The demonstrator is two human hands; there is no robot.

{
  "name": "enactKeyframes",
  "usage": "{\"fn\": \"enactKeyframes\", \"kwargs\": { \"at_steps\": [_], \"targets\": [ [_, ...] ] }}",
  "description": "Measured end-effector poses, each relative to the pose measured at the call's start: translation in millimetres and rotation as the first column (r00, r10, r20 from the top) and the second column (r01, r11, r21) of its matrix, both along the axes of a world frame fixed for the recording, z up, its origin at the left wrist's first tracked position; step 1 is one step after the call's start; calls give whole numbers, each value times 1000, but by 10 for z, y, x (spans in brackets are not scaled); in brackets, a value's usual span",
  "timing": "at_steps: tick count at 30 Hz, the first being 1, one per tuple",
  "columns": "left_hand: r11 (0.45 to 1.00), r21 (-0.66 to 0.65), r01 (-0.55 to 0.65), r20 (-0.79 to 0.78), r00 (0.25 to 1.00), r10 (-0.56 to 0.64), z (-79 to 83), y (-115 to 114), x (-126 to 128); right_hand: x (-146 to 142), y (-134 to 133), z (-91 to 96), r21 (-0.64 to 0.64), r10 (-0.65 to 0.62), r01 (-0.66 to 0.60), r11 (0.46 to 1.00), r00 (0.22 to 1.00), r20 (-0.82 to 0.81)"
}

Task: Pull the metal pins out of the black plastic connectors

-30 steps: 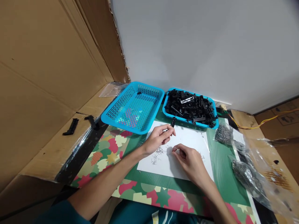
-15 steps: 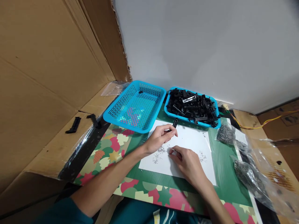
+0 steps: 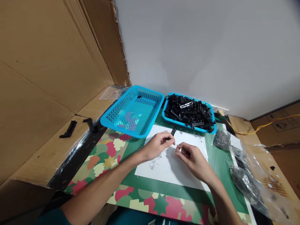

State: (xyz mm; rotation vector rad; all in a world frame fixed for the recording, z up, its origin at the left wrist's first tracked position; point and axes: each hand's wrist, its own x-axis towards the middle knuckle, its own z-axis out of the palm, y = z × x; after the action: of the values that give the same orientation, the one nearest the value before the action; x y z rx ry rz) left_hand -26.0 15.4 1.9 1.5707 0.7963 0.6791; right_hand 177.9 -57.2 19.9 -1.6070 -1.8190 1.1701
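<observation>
Between the fingers of my left hand (image 3: 160,144) is a black plastic part (image 3: 173,131), its slotted end pointing up and away above the white paper. My right hand (image 3: 191,156) is closed in a pinch on a thin metal piece (image 3: 178,146) whose exact kind is too small to make out. Its tip comes close to the left fingertips; whether it touches the black part I cannot tell. On the sheet of white paper (image 3: 150,173) below lies a scatter of tiny bent wire pieces (image 3: 152,164), partly hidden by my left hand.
A blue basket (image 3: 161,106) stands back left with a small black piece inside. Another blue basket (image 3: 214,125) is heaped with black plastic parts. Clear bags of small metal pieces (image 3: 221,140) lie right. Two black parts (image 3: 69,129) rest on the cardboard at left.
My right hand has moved slightly up and right from the wire pieces, bringing the thin metal piece near the left fingertips. My left hand still holds the black part. The view has shifted slightly.
</observation>
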Motion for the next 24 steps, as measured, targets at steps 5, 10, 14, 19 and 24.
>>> {"fn": "enactKeyframes", "kwargs": {
  "at_steps": [5, 10, 14, 19, 24],
  "targets": [
    [994, -27, 107, -46, 993, -108, -33, -64, 15, 150, 183, 161, 52, 41, -43, 998, 999, 36],
    [994, -50, 102, -24, 994, -103, -41, -58, -13, 119, 270, 171, 91, 81, -81, 993, 997, -1],
    [990, -104, 97, -9, 995, -99, -30, -42, -35, 111, 285, 84, 131, 96, -81, 988, 988, -118],
    [955, -252, 154, 105, 986, -131, -27, -75, -22, 132, 274, -41, 223, 97, -45, 974, 969, -229],
    [871, -442, 213, 192, 971, -140, -8, -129, -21, 88, 246, -149, 291, 55, 63, 955, 924, -379]
  ]
}}
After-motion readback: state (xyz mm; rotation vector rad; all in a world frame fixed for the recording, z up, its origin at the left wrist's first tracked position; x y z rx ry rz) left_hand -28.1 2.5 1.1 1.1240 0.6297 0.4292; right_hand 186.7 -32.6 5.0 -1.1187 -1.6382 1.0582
